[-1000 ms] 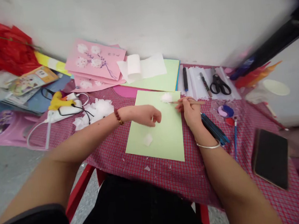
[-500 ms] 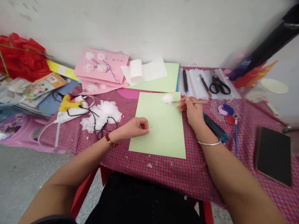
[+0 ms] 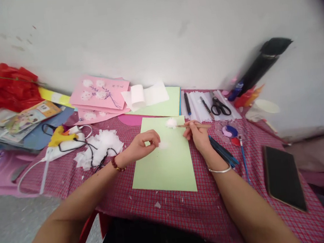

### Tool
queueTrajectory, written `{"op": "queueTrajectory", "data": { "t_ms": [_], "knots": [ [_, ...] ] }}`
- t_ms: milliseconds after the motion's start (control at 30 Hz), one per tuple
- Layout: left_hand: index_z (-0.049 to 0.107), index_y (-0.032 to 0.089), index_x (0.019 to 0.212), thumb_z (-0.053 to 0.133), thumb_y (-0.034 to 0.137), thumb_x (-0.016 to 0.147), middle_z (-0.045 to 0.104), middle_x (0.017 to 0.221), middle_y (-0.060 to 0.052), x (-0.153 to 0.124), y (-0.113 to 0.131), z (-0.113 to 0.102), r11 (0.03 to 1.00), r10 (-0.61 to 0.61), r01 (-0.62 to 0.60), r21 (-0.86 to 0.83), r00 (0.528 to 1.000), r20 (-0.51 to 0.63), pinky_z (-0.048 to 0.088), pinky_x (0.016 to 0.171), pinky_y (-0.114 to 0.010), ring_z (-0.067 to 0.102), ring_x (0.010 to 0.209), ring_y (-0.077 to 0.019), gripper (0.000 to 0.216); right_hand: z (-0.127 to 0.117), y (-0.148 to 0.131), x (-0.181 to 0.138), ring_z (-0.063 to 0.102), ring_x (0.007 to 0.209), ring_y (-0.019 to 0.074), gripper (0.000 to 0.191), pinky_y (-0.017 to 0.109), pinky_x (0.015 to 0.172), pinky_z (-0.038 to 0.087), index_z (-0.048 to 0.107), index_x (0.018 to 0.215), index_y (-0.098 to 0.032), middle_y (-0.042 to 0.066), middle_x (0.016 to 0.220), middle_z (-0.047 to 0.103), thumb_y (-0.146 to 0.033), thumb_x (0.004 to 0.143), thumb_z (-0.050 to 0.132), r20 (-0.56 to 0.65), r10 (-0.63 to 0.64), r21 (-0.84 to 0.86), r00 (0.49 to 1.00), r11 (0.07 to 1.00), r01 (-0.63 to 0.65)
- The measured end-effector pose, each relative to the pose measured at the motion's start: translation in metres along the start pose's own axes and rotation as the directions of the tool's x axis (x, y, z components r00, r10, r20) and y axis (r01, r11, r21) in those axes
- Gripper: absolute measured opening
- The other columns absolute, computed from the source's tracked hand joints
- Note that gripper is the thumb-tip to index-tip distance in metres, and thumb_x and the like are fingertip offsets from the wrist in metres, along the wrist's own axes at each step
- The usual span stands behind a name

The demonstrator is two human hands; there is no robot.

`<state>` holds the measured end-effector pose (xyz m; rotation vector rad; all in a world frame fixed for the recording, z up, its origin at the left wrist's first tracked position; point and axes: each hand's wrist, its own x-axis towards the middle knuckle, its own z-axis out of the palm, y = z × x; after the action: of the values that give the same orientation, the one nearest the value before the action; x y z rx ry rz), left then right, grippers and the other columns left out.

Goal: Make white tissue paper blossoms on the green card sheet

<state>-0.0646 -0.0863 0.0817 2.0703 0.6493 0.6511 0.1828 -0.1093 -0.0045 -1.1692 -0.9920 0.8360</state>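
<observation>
A sheet of pale green paper (image 3: 166, 170) lies flat on the checked cloth. Near its top edge sits a white fluffy tissue puff (image 3: 171, 123). My right hand (image 3: 197, 134) grips a thin wooden stick (image 3: 203, 125), its tip pointing left and reaching the puff. Over the upper middle of the sheet, my left hand (image 3: 143, 146) is closed in a pinch. At its fingertips shows a thin, pale piece of white tissue (image 3: 163, 145). To the left, a heap of white tissue pieces (image 3: 103, 146) lies beside black cord.
A yellow glue gun (image 3: 61, 136) rests on a white power strip (image 3: 65, 148). Pink cards (image 3: 97, 95) and a tissue roll (image 3: 137, 96) lie behind. On the right are scissors (image 3: 220, 106), blue pens (image 3: 223, 152), a paintbrush (image 3: 244, 159) and a dark tablet (image 3: 283, 177).
The view has shifted, so the table appears lower and further left. My left hand has moved up the sheet toward the puff, and more of the tissue piece shows. My right hand keeps the stick.
</observation>
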Motion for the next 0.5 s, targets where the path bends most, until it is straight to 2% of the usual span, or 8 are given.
{"op": "queueTrajectory", "data": {
  "t_ms": [67,133,233,333,400,500],
  "knots": [
    [0.058,0.018,0.067,0.052,0.015,0.078,0.061,0.082,-0.006,0.01,-0.006,0.001,0.999,0.049,-0.049,0.007,0.999,-0.022,0.045,0.076,-0.029,0.058,0.079,-0.0149,0.013,0.003,-0.007,-0.004,0.044,0.036,0.0095,0.031,0.022,0.037,0.033,0.059,0.09,-0.019,-0.003,0.055,0.06,-0.048,0.09,0.049,0.03,-0.02,-0.004,0.999,1.0,0.02],
    [0.058,0.017,0.068,0.051,0.012,0.078,0.06,0.083,-0.006,0.02,-0.014,0.002,0.996,0.089,-0.089,0.017,0.995,-0.036,0.044,0.074,-0.027,0.058,0.078,-0.014,0.013,0.008,-0.014,-0.01,0.049,0.042,0.0095,0.028,0.023,0.042,0.039,0.059,0.091,-0.019,-0.001,0.065,0.064,-0.046,0.09,0.051,0.067,-0.044,-0.01,0.997,0.999,0.045],
    [0.057,0.017,0.069,0.05,0.009,0.078,0.06,0.083,-0.005,0.031,-0.024,0.006,0.992,0.123,-0.122,0.024,0.992,-0.035,0.044,0.073,-0.026,0.057,0.078,-0.0128,0.013,0.018,-0.023,-0.017,0.06,0.063,0.012,0.021,0.026,0.062,0.049,0.061,0.089,-0.019,0.003,0.085,0.068,-0.04,0.087,0.058,0.149,-0.069,-0.027,0.986,0.997,0.074],
    [0.057,0.016,0.07,0.05,0.007,0.077,0.059,0.082,-0.004,0.036,-0.032,0.011,0.987,0.16,-0.16,-0.008,0.987,-0.027,0.044,0.074,-0.025,0.057,0.079,-0.0122,0.013,0.024,-0.025,-0.021,0.063,0.085,0.0166,0.016,0.031,0.08,0.049,0.061,0.089,-0.021,0.004,0.094,0.067,-0.035,0.082,0.065,0.222,-0.067,-0.021,0.973,0.997,0.073],
    [0.056,0.015,0.071,0.049,0.006,0.077,0.059,0.081,-0.003,0.037,-0.036,0.015,0.985,0.172,-0.172,-0.026,0.985,-0.018,0.044,0.075,-0.025,0.056,0.079,-0.0121,0.014,0.025,-0.024,-0.022,0.063,0.09,0.0185,0.016,0.032,0.082,0.048,0.06,0.088,-0.022,0.004,0.096,0.066,-0.033,0.079,0.068,0.261,-0.04,-0.006,0.964,0.999,0.043],
    [0.055,0.015,0.071,0.048,0.006,0.077,0.059,0.08,-0.003,0.036,-0.037,0.021,0.989,0.142,-0.141,-0.041,0.99,0.009,0.043,0.075,-0.025,0.055,0.078,-0.0118,0.013,0.026,-0.02,-0.022,0.06,0.082,0.0172,0.014,0.031,0.077,0.047,0.06,0.083,-0.023,0.002,0.09,0.063,-0.031,0.077,0.069,0.29,-0.006,-0.032,0.957,0.999,0.016]
  ]
}}
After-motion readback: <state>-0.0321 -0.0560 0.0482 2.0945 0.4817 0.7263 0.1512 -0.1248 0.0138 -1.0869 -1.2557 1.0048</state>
